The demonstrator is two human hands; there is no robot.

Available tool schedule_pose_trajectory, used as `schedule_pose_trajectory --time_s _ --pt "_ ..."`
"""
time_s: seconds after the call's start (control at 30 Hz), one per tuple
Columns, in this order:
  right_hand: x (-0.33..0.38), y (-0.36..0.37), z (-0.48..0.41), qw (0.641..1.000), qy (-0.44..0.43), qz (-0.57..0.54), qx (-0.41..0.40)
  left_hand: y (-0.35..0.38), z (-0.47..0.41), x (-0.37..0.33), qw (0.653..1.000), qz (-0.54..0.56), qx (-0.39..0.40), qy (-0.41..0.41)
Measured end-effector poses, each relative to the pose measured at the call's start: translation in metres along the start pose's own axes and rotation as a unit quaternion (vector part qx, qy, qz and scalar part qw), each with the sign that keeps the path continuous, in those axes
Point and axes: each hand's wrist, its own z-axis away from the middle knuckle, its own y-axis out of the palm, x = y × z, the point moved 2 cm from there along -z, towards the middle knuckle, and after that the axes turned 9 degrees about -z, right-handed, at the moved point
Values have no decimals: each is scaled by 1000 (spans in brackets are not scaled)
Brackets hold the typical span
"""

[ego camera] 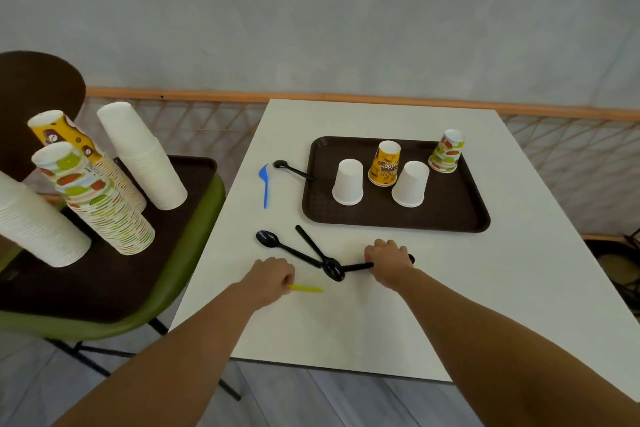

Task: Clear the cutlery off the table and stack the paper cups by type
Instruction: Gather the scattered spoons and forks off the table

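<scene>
**Cutlery pickup in hand, cups not yet sorted**

Judged to be the cutlery step, with the clock read on the desk (346,329) and 6 o'clock at the near edge.

- Right grip (388,260), around 6 o'clock: fingers curled round the handle of a black utensil (356,266), one end poking out past the knuckles toward 3 o'clock.
- Left grip (273,276), around 7 o'clock: closed on one end of a yellow utensil (306,288), the rest pointing toward 3 o'clock. Lifted or lying flat: cannot tell.

Between the two, black spoons (287,250) crossed in a V, touching the tip of the held black piece. At 9 o'clock, a blue utensil (265,184). At 10 o'clock, a small black spoon (292,170), handle resting on the tray (394,224) rim.

Next move, as a judgement: lift both held pieces straight up to avoid dragging the crossed pair, then back for the four loose ones. No drop-off place evident.

On the brown tray at 1 o'clock, four upturned cups: two white cups (348,182), a yellow cup (384,163), a patterned cup (446,151). None nested.

Desk top white and smooth. Off it toward 9 o'clock, a green chair (194,253) carrying a second tray (104,288) with tall cup stacks (145,156), white, patterned and yellow, likely where the cups go. Beyond 12 o'clock, a wooden rail (207,94) over lattice, then a grey wall.
</scene>
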Motion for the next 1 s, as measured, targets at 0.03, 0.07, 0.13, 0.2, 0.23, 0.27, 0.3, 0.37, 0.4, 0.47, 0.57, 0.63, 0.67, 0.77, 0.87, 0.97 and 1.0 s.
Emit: schedule_pose_trajectory --time_s 0.03,0.07,0.13,0.2,0.23,0.27,0.3,0.37,0.4,0.47,0.57,0.63,0.67,0.77,0.87,0.97,1.0 --pt "-3 0 0 1000 7 4 2 -2 -2 2 1000 1 -1 3" --pt "-7 -1 1 1000 14 8 7 -3 -4 5 1000 10 -2 3" --pt "-13 -4 3 999 29 9 25 -6 -8 10 999 45 -8 -5" --pt "-18 -6 5 998 49 -12 38 -9 -13 13 999 46 -24 -6" --pt "-20 -7 5 997 56 -35 40 -11 -16 13 998 42 -34 -10" --pt "-20 -7 5 996 58 -61 40 -14 -19 13 998 41 -50 -15" --pt "-20 -7 5 994 59 -87 38 -17 -22 12 997 42 -66 -23" --pt "-15 -10 4 988 63 -141 29 -20 -28 11 994 35 -94 -33" --pt "-12 -11 3 983 68 -168 24 -21 -31 12 994 26 -101 -38" --pt "-3 -14 1 973 74 -218 16 -20 -36 15 993 18 -110 -50" --pt "13 -16 -3 962 68 -262 20 -15 -41 19 995 15 -90 -51" --pt "23 -15 -7 961 58 -270 20 -13 -43 20 996 0 -74 -48" --pt "28 -14 -9 961 51 -270 19 -13 -43 20 996 -11 -71 -49" --pt "40 -13 -16 963 38 -267 17 -13 -41 22 996 -35 -59 -59" --pt "50 -13 -20 965 33 -261 20 -13 -39 27 997 -33 -41 -64" --pt "59 -13 -25 968 40 -247 21 -15 -34 35 996 -27 -37 -80" --pt "62 -13 -27 969 44 -240 21 -16 -31 38 994 -26 -41 -94"
